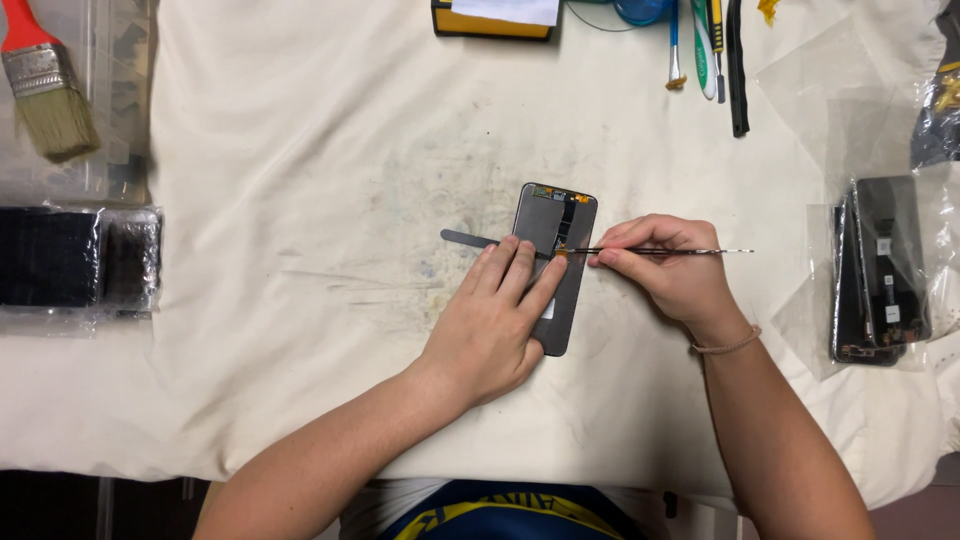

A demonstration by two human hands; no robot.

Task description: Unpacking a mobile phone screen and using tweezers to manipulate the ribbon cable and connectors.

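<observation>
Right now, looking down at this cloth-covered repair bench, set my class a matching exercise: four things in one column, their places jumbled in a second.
Things:
1. red-handled paintbrush
2. grey phone panel
3. thin metal tweezers
4. bagged black screens

Places:
A. far right edge
B. under the left hand
C. top left corner
D. pinched in the right hand

Pairs: 1-C, 2-B, 3-D, 4-A

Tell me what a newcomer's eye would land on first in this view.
At the middle of the stained white cloth, the left hand presses flat on a grey phone panel while the right hand holds thin metal tweezers with the tip at its orange connector. A red-handled paintbrush lies at the far left, and bagged dark screen parts lie at the right.
</observation>
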